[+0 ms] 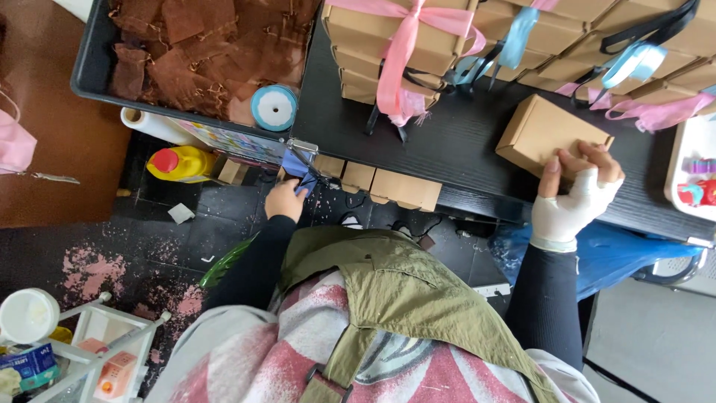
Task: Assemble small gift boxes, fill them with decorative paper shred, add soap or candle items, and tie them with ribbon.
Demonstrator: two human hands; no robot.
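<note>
Left hand (284,198) fingers buried in the blue ribbon (297,166), grip unclear; the stacked boxes (522,30) run off the top edge, white tray (690,172) cropped right

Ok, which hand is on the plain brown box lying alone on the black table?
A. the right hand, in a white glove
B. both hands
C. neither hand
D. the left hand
A: the right hand, in a white glove, rests its fingers on the near edge of the box, while the left hand is off at the table edge, pinching a blue ribbon.
</note>
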